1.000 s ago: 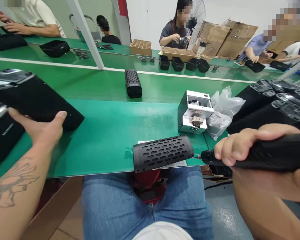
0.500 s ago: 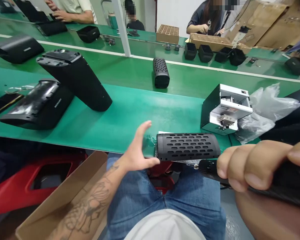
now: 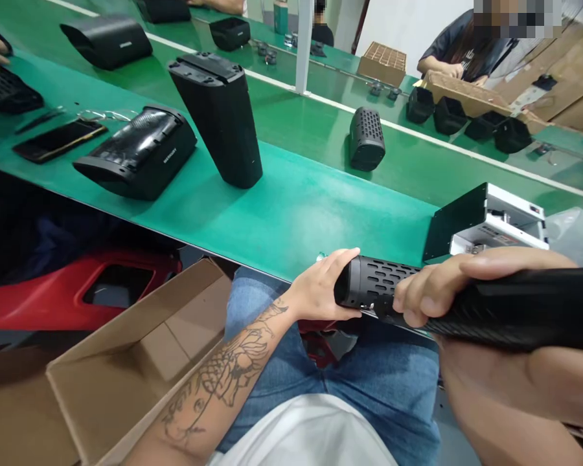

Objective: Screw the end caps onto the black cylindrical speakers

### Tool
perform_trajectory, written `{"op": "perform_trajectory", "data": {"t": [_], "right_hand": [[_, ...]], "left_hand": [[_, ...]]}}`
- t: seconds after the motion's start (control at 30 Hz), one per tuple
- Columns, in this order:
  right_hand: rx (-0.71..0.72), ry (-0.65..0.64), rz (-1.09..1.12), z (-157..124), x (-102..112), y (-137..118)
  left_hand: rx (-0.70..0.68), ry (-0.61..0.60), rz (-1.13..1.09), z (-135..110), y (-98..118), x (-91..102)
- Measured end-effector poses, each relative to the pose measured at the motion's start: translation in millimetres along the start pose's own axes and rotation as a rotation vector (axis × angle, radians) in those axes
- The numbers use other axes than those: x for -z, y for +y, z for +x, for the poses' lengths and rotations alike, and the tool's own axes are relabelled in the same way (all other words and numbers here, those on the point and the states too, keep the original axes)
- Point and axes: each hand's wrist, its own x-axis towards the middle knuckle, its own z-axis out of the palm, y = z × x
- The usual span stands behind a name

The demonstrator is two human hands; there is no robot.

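My left hand [image 3: 323, 288] is wrapped round the left end of a black slotted casing [image 3: 381, 275], thumb below and fingers above. The casing lies on its side at the near edge of the bench. In my right hand [image 3: 432, 291] is a black electric screwdriver [image 3: 534, 307], pointing left. Its tip, with something small and shiny on it, is at the casing's lower edge, close to my left thumb; whether it touches is unclear. My right fingers hide the casing's right end.
Beyond stand a tall black casing [image 3: 221, 123], a glossy-topped black casing [image 3: 140, 155] and another slotted casing [image 3: 368, 139]. A black-and-white machine [image 3: 486, 223] is at the right. A phone [image 3: 58, 139] lies left. Below is a cardboard box [image 3: 126, 362]. People sit across the bench.
My left hand has moved right and closed on the casing's end. My right hand has brought the screwdriver tip left and up to its lower edge. The view has shifted left.
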Motion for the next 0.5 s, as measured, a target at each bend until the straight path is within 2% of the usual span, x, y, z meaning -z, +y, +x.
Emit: {"op": "perform_trajectory", "data": {"t": [0.07,0.23,0.37,0.5], "right_hand": [[0.042,-0.023,-0.003,3.7,-3.6,6.7],[0.009,0.068,-0.033,5.9,-14.8,8.9],[-0.015,-0.027,-0.038,5.8,-9.5,7.9],[-0.021,-0.061,-0.03,5.2,-1.9,10.4]], "left_hand": [[-0.005,0.001,0.003,-0.7,-1.4,-1.3],[0.02,-0.024,0.006,0.2,-2.3,-1.9],[0.01,-0.017,-0.018,2.7,-1.1,-1.4],[-0.007,-0.015,-0.022,4.9,0.0,-0.1]]}}
